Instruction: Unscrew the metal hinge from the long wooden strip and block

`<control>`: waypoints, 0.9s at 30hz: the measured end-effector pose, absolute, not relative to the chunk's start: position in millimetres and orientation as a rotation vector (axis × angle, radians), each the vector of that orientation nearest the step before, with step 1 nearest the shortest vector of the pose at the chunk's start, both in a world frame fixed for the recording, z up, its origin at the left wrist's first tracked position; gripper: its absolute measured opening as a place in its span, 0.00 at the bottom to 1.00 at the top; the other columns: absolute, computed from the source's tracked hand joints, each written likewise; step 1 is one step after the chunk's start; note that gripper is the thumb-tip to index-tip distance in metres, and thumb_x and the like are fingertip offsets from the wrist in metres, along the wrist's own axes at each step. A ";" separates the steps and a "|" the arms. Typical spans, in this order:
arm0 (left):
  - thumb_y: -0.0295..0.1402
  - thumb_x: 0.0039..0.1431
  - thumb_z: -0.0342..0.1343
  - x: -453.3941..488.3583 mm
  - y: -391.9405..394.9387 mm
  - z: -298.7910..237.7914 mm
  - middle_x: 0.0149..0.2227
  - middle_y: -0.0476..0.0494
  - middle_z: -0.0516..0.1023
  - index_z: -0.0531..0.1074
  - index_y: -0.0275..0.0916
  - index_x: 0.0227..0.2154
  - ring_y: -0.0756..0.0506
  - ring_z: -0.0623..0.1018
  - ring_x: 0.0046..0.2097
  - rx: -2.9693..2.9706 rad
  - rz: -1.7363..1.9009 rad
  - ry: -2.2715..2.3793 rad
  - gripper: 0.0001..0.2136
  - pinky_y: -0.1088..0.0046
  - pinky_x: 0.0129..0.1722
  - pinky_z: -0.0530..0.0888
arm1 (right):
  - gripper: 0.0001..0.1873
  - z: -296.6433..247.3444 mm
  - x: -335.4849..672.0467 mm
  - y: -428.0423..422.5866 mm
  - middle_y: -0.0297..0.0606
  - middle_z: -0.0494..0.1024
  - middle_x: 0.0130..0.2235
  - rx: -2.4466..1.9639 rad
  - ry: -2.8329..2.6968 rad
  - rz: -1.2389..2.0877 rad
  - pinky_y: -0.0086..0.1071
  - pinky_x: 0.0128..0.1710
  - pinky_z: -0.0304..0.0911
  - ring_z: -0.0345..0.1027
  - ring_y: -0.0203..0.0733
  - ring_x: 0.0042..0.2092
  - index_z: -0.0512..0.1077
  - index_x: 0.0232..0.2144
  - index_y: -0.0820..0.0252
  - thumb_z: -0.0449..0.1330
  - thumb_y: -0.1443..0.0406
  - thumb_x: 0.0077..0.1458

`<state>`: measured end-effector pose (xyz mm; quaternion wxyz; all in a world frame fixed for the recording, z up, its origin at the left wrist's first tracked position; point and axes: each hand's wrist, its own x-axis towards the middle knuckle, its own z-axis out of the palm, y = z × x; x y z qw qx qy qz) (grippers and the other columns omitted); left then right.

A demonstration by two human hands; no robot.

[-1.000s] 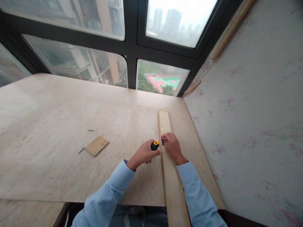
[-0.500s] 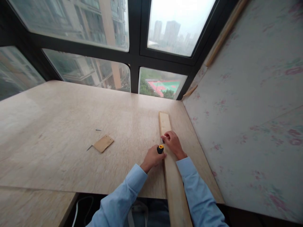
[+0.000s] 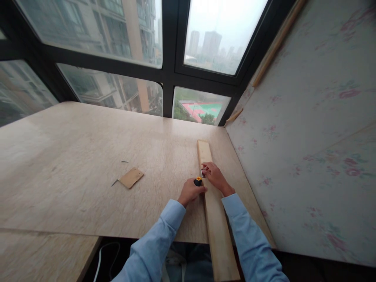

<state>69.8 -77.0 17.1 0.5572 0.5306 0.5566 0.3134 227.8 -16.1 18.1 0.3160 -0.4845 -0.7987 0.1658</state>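
Note:
My left hand [image 3: 192,190] is closed around a screwdriver [image 3: 197,181] with a black and yellow handle, at the left edge of a long pale wooden board [image 3: 219,227]. Its shaft is mostly hidden. Just beyond the handle, my right hand [image 3: 216,175] rests over the board with thumb and fingers pinched together. A small dark, shiny piece [image 3: 203,172] shows at those fingertips, too small to name. The board lies lengthwise on the stone-look counter [image 3: 164,156], its near end reaching past the counter's front edge.
To the left, a small tan rectangular piece [image 3: 131,178] with small holes lies on the counter, a thin metal pin [image 3: 114,182] at its corner. Another nail-like pin [image 3: 125,161] lies behind it. Windows stand at the back, a flowered wall [image 3: 308,156] at the right. A white cable [image 3: 100,258] hangs below.
My right fingers have shifted slightly at the board's edge, showing more of the small dark piece. The screwdriver handle has tilted a little. The view has moved slightly.

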 end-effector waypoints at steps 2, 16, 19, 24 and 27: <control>0.33 0.41 0.61 69.5 -77.8 18.6 0.18 0.53 0.67 0.70 0.35 0.22 0.52 0.67 0.21 1.245 0.739 1.330 0.07 0.79 0.20 0.61 | 0.09 19.7 226.9 -15.7 0.41 0.73 0.38 -1.372 -2.096 0.370 0.36 0.41 0.63 0.65 0.41 0.37 0.71 0.39 0.63 0.57 0.67 0.54; 0.33 0.41 0.62 69.9 -77.7 14.3 0.19 0.51 0.69 0.72 0.35 0.23 0.53 0.67 0.20 1.224 0.737 1.341 0.08 0.79 0.17 0.60 | 0.10 35.9 225.2 -20.2 0.41 0.74 0.35 -1.228 -2.062 0.232 0.39 0.42 0.63 0.66 0.44 0.40 0.72 0.33 0.58 0.51 0.70 0.58; 0.33 0.40 0.62 69.7 -78.1 15.7 0.20 0.51 0.70 0.72 0.35 0.23 0.52 0.68 0.20 1.225 0.740 1.351 0.08 0.79 0.18 0.62 | 0.09 45.9 226.8 -20.8 0.41 0.75 0.37 -1.228 -1.911 0.324 0.40 0.43 0.64 0.68 0.44 0.41 0.72 0.35 0.58 0.52 0.65 0.59; 0.33 0.40 0.62 70.0 -78.8 15.6 0.20 0.50 0.71 0.72 0.35 0.23 0.52 0.68 0.20 1.221 0.736 1.343 0.08 0.79 0.17 0.62 | 0.10 53.8 221.6 -25.4 0.37 0.76 0.33 -1.220 -1.466 0.925 0.35 0.34 0.67 0.72 0.40 0.35 0.70 0.37 0.59 0.58 0.60 0.54; 0.34 0.42 0.61 70.7 -78.6 12.9 0.20 0.51 0.70 0.72 0.35 0.24 0.52 0.67 0.18 1.234 0.726 1.343 0.08 0.79 0.16 0.60 | 0.10 54.4 218.8 -30.5 0.32 0.75 0.29 -1.119 -1.103 1.251 0.31 0.31 0.67 0.73 0.38 0.33 0.70 0.35 0.58 0.62 0.62 0.49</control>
